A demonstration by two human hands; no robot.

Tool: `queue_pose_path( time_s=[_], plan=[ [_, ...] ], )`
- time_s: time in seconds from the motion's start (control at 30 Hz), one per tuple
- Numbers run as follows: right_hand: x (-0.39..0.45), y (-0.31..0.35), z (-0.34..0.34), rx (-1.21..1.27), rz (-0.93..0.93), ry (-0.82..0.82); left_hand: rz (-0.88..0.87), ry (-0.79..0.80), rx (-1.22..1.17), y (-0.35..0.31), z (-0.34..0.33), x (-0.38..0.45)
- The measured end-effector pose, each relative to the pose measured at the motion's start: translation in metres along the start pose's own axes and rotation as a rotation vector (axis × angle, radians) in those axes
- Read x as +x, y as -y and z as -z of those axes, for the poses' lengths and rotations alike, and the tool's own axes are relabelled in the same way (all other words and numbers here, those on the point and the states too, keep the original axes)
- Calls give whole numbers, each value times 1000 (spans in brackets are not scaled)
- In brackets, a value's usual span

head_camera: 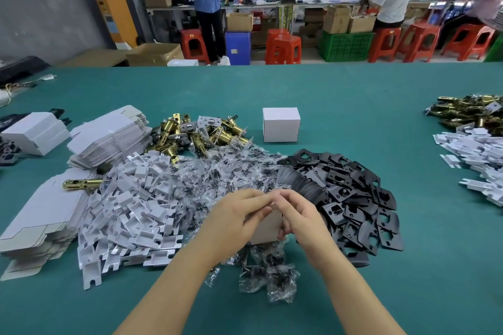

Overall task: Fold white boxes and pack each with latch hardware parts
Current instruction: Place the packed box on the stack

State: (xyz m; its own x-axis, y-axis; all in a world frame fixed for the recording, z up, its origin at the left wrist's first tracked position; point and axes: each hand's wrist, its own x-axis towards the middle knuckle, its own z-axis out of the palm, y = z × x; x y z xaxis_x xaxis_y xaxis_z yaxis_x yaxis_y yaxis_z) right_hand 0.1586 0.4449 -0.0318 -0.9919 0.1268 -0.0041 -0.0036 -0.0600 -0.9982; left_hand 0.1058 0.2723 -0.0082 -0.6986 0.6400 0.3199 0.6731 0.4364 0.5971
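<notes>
Left hand [237, 216]: forearm bare, reaching forward, fingers curled, tips meeting the right hand's. Right hand [298, 215]: forearm bare, angled inward, fingers bent, gripping a box between both hands.

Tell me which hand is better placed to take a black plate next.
Probably the right hand: the black plates lie directly beside it, while the left hand is on the box side facing the white inserts.

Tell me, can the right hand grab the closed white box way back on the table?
Probably yes, later. Nothing stands around the closed box, but the right hand and left hand are busy holding another box, and it would reach over the black plates.
</notes>
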Motion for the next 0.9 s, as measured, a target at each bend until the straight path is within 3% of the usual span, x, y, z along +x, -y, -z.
queue_pose_path(
  time_s=[0.23, 0.43, 0.63, 0.77, 0.9],
  plan=[
    [1, -5, 1, 9, -14, -27, -17, 91, 120, -5, 9, 5],
    [0, -7, 2, 32, -21, -38, -28, 147, 367, -1, -5, 0],
    [-1, -11, -2, -92, 49, -28, -86, 85, 433, 6, -13, -7],
    [-1, -19, -1, -252, 93, -24, 41, 130, 212, 8, -4, -6],
    [2, -19, -1, -221, 84, -61, 187, 223, 273, 17, 10, -7]
  ],
)
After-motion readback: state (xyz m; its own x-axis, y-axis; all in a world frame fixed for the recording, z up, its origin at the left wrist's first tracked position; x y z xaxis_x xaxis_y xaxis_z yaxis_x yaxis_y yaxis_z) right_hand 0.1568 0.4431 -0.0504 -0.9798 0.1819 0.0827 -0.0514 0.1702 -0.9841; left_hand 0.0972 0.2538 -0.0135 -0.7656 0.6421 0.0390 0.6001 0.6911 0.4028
